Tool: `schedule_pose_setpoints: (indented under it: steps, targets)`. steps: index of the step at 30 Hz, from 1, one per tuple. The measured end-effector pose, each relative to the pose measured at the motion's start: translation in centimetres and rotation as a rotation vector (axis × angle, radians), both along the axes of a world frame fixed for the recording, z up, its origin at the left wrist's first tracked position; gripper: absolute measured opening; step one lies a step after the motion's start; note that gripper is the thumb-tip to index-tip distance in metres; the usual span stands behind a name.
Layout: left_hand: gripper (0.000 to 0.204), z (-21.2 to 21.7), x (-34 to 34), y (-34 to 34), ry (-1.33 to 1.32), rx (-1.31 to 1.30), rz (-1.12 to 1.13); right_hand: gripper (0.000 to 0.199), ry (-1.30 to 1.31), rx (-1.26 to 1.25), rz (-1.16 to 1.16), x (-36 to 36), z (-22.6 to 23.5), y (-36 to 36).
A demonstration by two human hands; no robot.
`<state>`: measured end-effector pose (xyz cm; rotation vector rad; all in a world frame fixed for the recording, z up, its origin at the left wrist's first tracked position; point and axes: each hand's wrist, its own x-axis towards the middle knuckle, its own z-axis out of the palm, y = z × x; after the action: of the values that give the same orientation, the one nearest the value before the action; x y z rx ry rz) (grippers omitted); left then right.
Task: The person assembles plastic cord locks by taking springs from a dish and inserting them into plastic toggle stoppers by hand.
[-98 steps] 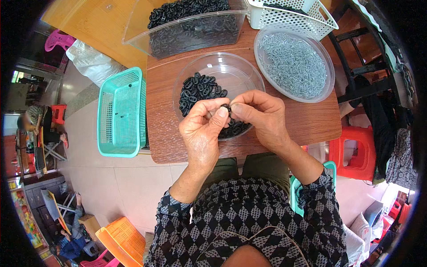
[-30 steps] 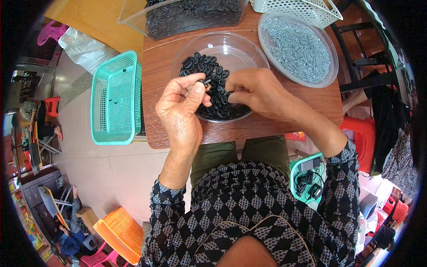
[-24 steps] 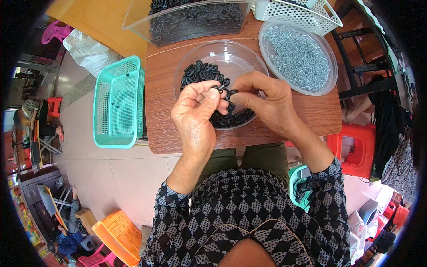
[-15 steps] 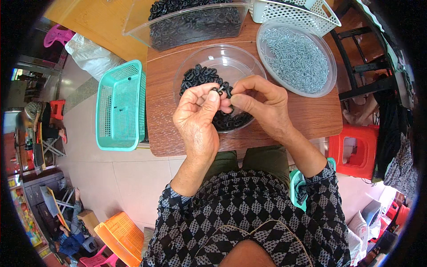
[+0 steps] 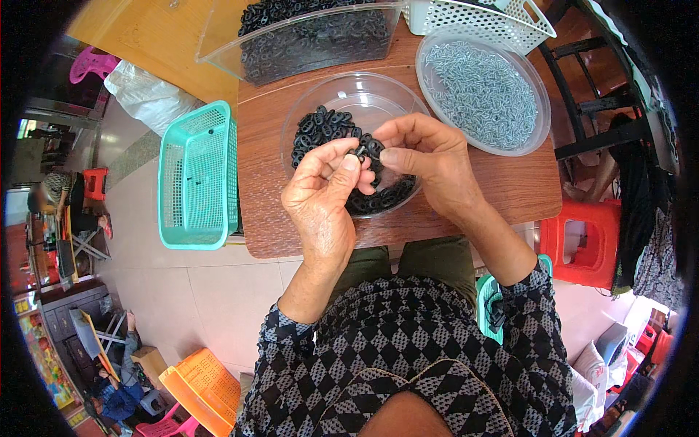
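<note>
Small black ring [image 5: 362, 151] pinched between fingertips of both hands, held just above clear round bowl [image 5: 329, 95]. Bowl on brown table, partly filled with heap of black rings [image 5: 320, 130].

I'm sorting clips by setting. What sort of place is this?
Probably a small home or shopfront piecework spot: a low wooden table holds bulk bowls of black rings and metal screws, with plastic stools on the tiled floor.
</note>
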<state>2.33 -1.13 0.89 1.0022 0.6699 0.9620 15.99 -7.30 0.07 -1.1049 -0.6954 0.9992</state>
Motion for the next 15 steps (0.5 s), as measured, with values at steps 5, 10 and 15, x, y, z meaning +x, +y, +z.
schedule_pose_setpoints:
  steps: [5,10,15]
  targets:
    - [0.013,0.4,-0.1,-0.3,0.006,-0.039,-0.026,0.019,0.277,-0.088,0.097,0.8,0.3,0.3]
    - [0.012,0.7,-0.2,-0.5,0.028,-0.025,-0.038,0.018,0.433,-0.112,0.167,1.2,-0.1,0.5]
    - [0.013,0.7,-0.4,-0.6,0.024,-0.058,-0.052,0.02,0.522,-0.128,0.198,1.3,-0.2,0.6]
